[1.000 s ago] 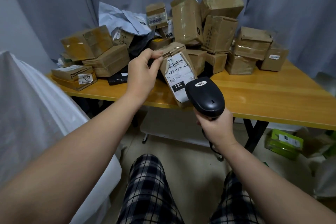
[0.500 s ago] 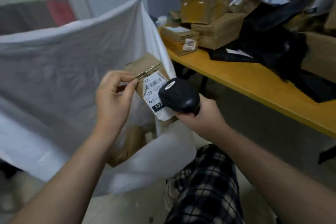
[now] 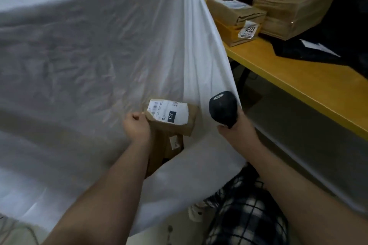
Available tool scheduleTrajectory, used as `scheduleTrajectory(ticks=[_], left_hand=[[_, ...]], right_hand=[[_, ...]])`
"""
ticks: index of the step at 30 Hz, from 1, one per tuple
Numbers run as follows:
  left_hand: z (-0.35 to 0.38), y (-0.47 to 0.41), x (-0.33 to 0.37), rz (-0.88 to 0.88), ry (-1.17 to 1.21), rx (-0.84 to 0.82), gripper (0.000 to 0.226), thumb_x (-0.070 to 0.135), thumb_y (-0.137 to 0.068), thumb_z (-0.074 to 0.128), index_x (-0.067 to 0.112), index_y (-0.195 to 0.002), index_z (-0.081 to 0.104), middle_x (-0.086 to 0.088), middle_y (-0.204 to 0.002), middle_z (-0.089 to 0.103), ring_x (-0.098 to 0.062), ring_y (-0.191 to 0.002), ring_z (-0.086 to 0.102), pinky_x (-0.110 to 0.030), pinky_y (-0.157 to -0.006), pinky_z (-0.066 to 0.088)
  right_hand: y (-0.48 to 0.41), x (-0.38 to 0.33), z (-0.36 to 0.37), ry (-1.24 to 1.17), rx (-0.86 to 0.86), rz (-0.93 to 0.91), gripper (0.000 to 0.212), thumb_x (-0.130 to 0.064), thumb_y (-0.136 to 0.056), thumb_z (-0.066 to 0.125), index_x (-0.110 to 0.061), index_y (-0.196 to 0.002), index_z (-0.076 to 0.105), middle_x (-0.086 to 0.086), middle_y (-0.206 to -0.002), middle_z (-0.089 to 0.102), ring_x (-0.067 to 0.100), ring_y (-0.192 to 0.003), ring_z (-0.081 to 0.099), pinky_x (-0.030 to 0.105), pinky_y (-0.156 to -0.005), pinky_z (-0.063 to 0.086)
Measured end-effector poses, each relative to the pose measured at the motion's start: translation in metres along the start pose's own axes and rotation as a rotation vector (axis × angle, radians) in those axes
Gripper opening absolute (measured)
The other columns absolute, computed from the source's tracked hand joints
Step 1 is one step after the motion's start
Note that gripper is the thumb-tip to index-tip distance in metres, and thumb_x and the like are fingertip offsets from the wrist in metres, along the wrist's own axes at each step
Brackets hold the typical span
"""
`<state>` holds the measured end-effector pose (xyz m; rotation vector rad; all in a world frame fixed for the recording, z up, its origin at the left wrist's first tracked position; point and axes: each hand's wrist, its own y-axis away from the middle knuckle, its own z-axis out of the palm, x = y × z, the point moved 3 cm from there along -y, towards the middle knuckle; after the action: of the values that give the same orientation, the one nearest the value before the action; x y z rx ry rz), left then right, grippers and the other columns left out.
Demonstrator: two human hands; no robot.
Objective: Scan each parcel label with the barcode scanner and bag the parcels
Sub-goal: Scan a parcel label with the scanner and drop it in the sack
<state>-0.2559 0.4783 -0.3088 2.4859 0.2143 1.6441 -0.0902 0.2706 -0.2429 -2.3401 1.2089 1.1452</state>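
Right hand (image 3: 237, 134): fingers wrapped round the black plastic barcode scanner (image 3: 223, 108), head upward, just beside the bag's edge.
Left hand (image 3: 136, 127): curled on the left end of the small brown cardboard parcel (image 3: 179, 125), holding it.
Parcel position: inside the mouth of the large white plastic bag (image 3: 89, 45), its label reading 122 facing up, above other brown parcels (image 3: 166, 147).
Yellow wooden table (image 3: 298, 73): at right, carrying stacked taped brown boxes (image 3: 235, 16), 1 tagged 4023.

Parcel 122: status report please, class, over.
Left hand holds parcel 122 by its end, over white bag mouth. Right hand holds scanner. Boxes inside, below it.
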Motion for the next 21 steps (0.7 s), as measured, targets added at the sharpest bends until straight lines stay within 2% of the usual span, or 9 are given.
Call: scheduleTrajectory(ticks=[2,4,6,8,11,13,15,17,21], left_hand=[[0.0,-0.002,-0.019,-0.164,0.026,0.04,0.012,0.009,-0.095,0.047,0.006,-0.095,0.059,-0.015,-0.095,0.06,-0.026,-0.092,0.057,-0.041,-0.088,0.048],[0.001,-0.006,-0.03,-0.279,0.071,0.059,0.014,0.013,-0.095,0.047,0.009,-0.098,0.06,-0.017,-0.102,0.063,-0.03,-0.099,0.06,-0.044,-0.091,0.051],[0.003,-0.01,-0.033,-0.314,0.085,0.044,0.016,0.014,-0.095,0.048,0.006,-0.1,0.061,-0.017,-0.103,0.063,-0.031,-0.1,0.061,-0.046,-0.09,0.052],[0.007,-0.003,-0.027,-0.319,0.059,0.013,0.019,0.013,-0.096,0.047,-0.001,-0.102,0.06,-0.014,-0.099,0.06,-0.028,-0.095,0.058,-0.045,-0.089,0.051],[0.015,0.009,-0.015,-0.252,0.035,-0.005,0.03,0.014,-0.097,0.049,-0.009,-0.114,0.058,-0.023,-0.117,0.061,-0.037,-0.107,0.059,-0.045,-0.095,0.048],[0.023,0.023,-0.005,-0.185,-0.019,-0.104,0.029,0.011,-0.099,0.044,-0.007,-0.116,0.059,-0.026,-0.122,0.058,-0.037,-0.113,0.056,-0.038,-0.091,0.044],[0.041,0.037,-0.003,-0.083,-0.036,-0.387,0.018,0.011,-0.099,0.043,0.009,-0.094,0.061,-0.016,-0.101,0.059,-0.027,-0.094,0.055,-0.028,-0.07,0.045],[0.052,0.055,0.004,0.051,-0.127,-0.685,0.023,0.007,-0.097,0.046,0.01,-0.077,0.057,-0.01,-0.082,0.053,-0.021,-0.078,0.05,-0.026,-0.062,0.04],[0.055,0.07,0.028,0.236,-0.241,-0.72,0.015,0.016,-0.094,0.055,0.007,-0.101,0.064,-0.011,-0.1,0.064,-0.026,-0.095,0.059,-0.036,-0.086,0.049]], right_hand=[[-0.003,-0.003,-0.006,0.019,-0.009,0.02,0.052,-0.002,-0.08,0.061,-0.016,-0.129,0.048,-0.001,-0.084,0.054,0.021,-0.079,0.052,0.025,-0.057,0.038],[0.002,-0.015,-0.026,-0.104,0.042,0.023,0.03,0.004,-0.082,0.061,-0.009,-0.108,0.056,-0.002,-0.072,0.05,0.017,-0.071,0.05,0.023,-0.056,0.037],[0.013,-0.025,-0.058,-0.306,0.153,0.019,0.013,0.01,-0.079,0.063,0.011,-0.09,0.057,0.016,-0.064,0.046,0.018,-0.064,0.05,0.027,-0.064,0.041],[0.027,-0.03,-0.085,-0.399,0.205,-0.031,0.016,0.013,-0.076,0.064,0.017,-0.081,0.049,0.022,-0.063,0.042,0.023,-0.063,0.049,0.036,-0.064,0.042],[0.045,-0.029,-0.103,-0.333,0.203,-0.091,0.017,0.013,-0.076,0.062,0.018,-0.082,0.047,0.032,-0.068,0.049,0.026,-0.061,0.051,0.037,-0.061,0.044],[0.055,-0.031,-0.108,-0.275,0.215,-0.117,0.015,0.013,-0.075,0.061,0.018,-0.081,0.048,0.035,-0.07,0.05,0.022,-0.06,0.05,0.03,-0.059,0.043],[0.065,-0.039,-0.11,-0.233,0.204,-0.156,0.015,0.014,-0.075,0.06,0.012,-0.07,0.046,0.023,-0.061,0.046,0.017,-0.057,0.047,0.02,-0.053,0.041],[0.069,-0.042,-0.109,-0.24,0.171,-0.183,0.02,0.013,-0.075,0.06,0.002,-0.067,0.046,0.009,-0.061,0.046,0.013,-0.057,0.045,0.013,-0.051,0.038],[0.069,-0.04,-0.11,-0.232,0.169,-0.164,0.021,0.007,-0.076,0.062,-0.007,-0.073,0.048,0.001,-0.063,0.044,0.012,-0.06,0.044,0.011,-0.05,0.037]])
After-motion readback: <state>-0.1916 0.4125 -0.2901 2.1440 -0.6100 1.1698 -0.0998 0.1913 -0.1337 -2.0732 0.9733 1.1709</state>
